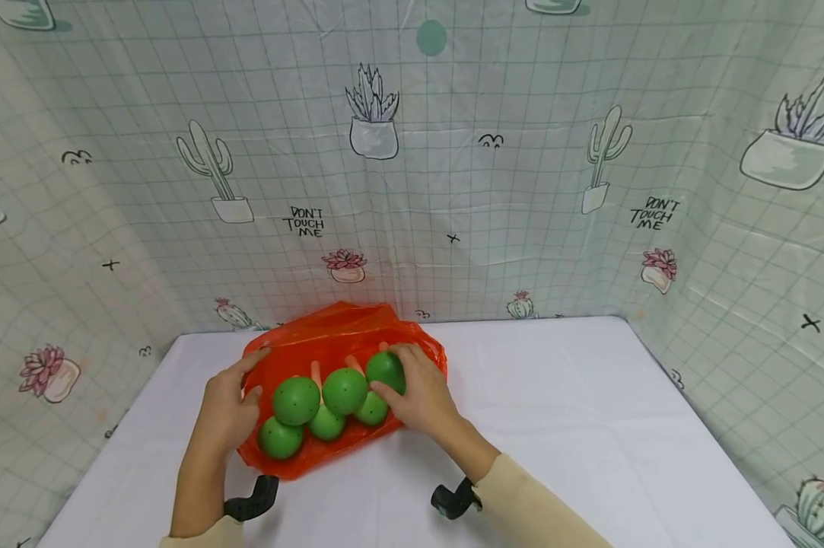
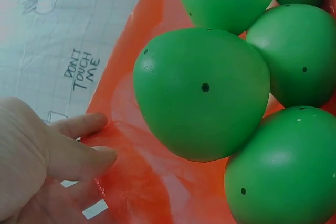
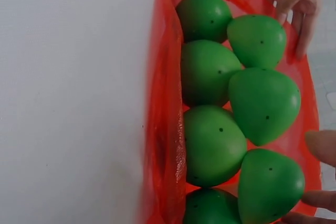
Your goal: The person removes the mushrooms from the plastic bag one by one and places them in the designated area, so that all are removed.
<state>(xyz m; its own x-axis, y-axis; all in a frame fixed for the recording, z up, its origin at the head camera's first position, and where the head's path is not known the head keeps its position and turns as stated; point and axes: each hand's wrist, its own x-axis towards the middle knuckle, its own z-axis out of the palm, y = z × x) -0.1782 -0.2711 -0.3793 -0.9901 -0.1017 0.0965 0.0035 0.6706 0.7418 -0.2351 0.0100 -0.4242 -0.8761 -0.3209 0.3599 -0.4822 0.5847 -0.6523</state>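
Several green round heads with small black dots lie in a red plastic bag (image 1: pixel 339 320); pale orange sticks behind some make them look like maracas (image 1: pixel 296 400). At the bag's left side is my left hand (image 1: pixel 228 407), thumb and index finger extended along the plastic. The left wrist view shows that thumb apart from the nearest green head (image 2: pixel 202 95); its other fingers are partly hidden. My right hand (image 1: pixel 421 388) reaches over the bag's right side, its fingers beside the rightmost upper maraca (image 1: pixel 386 371). In the right wrist view its thumb stands apart from the lower right maraca (image 3: pixel 270 184).
The bag lies on a white-covered table (image 1: pixel 542 411), its near rim (image 3: pixel 170 103) raised in front of the maracas. A curtain (image 1: pixel 487 183) with a grid and cactus prints rises behind. A black wrist mount (image 1: pixel 254 498) sits at each wrist.
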